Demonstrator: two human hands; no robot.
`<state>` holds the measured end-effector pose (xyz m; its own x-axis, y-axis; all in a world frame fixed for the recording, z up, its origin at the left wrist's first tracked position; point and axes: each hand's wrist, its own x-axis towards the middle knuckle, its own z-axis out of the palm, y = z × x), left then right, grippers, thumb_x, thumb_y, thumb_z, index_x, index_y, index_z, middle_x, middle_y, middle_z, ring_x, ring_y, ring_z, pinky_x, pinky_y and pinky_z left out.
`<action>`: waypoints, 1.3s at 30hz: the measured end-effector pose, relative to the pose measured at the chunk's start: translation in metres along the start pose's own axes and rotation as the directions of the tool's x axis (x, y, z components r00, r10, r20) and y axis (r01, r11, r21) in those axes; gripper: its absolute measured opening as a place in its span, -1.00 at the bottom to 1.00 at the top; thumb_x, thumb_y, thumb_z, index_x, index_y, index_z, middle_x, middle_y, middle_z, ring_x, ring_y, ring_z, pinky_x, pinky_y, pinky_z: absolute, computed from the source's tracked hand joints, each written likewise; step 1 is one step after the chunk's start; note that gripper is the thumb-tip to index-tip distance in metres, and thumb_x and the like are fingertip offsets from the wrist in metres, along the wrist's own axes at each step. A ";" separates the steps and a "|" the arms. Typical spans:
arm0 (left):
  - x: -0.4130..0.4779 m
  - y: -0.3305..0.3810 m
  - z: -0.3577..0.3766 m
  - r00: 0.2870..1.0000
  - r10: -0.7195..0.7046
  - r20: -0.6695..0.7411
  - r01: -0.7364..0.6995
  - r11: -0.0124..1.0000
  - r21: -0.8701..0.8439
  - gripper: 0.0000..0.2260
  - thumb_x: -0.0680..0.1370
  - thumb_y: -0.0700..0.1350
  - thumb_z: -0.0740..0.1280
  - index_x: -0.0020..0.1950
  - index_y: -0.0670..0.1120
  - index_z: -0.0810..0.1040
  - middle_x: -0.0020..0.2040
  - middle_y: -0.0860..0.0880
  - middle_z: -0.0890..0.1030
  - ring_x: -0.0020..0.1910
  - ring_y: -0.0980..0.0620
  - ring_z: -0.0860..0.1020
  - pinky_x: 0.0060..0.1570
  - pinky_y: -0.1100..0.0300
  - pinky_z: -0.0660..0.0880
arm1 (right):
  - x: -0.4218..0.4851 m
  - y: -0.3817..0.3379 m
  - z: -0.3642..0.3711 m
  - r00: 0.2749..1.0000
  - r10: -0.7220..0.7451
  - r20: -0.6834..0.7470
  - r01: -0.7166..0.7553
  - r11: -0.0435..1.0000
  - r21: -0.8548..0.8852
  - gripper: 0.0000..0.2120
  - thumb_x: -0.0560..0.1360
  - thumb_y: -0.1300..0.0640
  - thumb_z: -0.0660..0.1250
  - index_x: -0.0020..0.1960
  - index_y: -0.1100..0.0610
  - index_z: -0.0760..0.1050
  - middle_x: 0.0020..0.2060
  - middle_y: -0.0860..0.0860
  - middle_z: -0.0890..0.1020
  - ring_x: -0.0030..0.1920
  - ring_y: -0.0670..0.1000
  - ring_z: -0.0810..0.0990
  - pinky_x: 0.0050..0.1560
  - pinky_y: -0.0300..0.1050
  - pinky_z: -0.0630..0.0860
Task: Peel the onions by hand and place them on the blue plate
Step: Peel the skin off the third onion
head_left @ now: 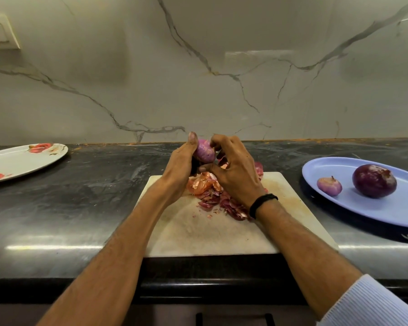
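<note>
Gripping one onion (205, 151) together, left hand (183, 165) cups it while right hand (233, 171) pinches its skin, above peels (212, 191) on the board (210, 234); right of them, the plate (384, 212) holds two onions.

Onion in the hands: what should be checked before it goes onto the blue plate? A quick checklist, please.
1. Grip: the left hand holds the onion: ok.
2. Peeling: the right hand curls its fingers on the onion's top: ok.
3. Skin all off: cannot tell; the hands hide part of the onion.
4. Room: the blue plate has bare space beside the small onion and the large onion: ok.
5. Waste: the peel pile lies on the cutting board, off the plate: ok.
</note>
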<state>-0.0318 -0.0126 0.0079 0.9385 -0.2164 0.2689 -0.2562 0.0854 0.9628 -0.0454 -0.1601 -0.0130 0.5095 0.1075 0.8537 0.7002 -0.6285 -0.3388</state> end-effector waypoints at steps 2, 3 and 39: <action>0.000 0.000 0.001 1.000 -0.005 -0.004 0.005 1.000 -0.009 -0.39 0.69 0.24 0.03 0.23 -0.25 0.59 0.00 -0.21 0.67 -0.26 0.10 0.62 -0.24 0.26 0.53 | 0.000 0.000 0.000 1.000 -0.005 0.010 0.005 1.000 -0.006 -0.54 0.41 0.04 0.54 0.20 0.15 0.46 0.03 0.05 0.49 -0.05 -0.08 0.48 -0.08 -0.44 0.44; -0.001 0.000 0.001 1.000 -0.008 -0.008 0.008 1.000 -0.013 -0.39 0.70 0.23 0.02 0.22 -0.26 0.59 -0.04 -0.18 0.67 -0.28 0.12 0.62 -0.25 0.27 0.52 | 0.000 -0.001 -0.001 1.000 -0.007 0.014 0.007 1.000 -0.006 -0.54 0.41 0.04 0.55 0.20 0.16 0.46 0.03 0.05 0.49 -0.05 -0.08 0.48 -0.07 -0.45 0.44; -0.001 -0.001 -0.003 1.000 0.022 0.015 -0.023 0.994 0.109 -0.40 0.72 0.19 -0.08 0.05 -0.17 0.64 -0.15 -0.09 0.69 -0.34 0.19 0.62 -0.28 0.39 0.52 | -0.004 -0.008 -0.002 0.998 -0.033 0.057 0.033 0.999 0.004 -0.51 0.43 0.00 0.52 0.25 0.13 0.42 0.00 0.08 0.54 -0.09 -0.01 0.55 -0.10 -0.15 0.62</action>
<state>-0.0320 -0.0097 0.0066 0.9291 -0.2294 0.2901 -0.3016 -0.0160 0.9533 -0.0540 -0.1571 -0.0123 0.5135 0.1722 0.8406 0.7188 -0.6214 -0.3118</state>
